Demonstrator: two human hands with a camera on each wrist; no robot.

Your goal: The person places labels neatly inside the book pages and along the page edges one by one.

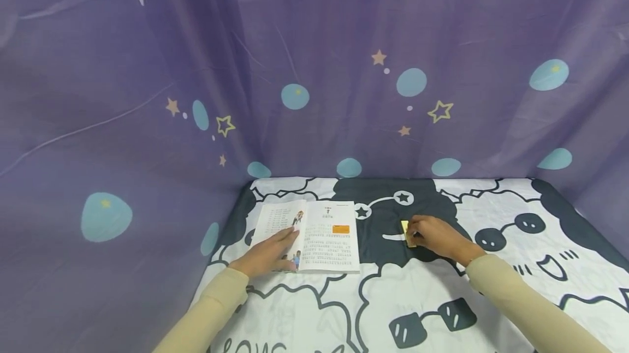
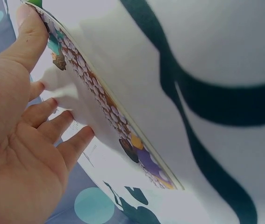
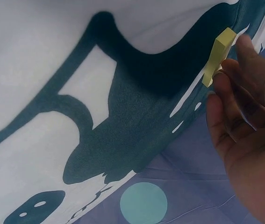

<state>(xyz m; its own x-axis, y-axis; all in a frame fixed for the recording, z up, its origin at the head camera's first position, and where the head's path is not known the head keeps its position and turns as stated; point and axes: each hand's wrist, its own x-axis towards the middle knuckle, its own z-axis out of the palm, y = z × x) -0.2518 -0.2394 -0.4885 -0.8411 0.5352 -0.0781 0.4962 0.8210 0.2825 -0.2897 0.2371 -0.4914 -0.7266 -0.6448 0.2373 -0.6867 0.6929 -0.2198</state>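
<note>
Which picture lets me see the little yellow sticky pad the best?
The right wrist view: the yellow sticky-note pad shows close up, its thick edge clear, with the right hand fingertips on it. The head view shows it small, half covered by that hand on the tablecloth. The left wrist view does not show it.

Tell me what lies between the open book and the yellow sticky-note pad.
Nothing but bare cloth: the head view shows only the tablecloth's dark printed patch between the open book and the sticky-note pad.

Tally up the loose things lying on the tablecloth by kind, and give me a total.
Open book, under the left hand: 1
Yellow sticky-note pad, at the right hand: 1
Total: 2
</note>
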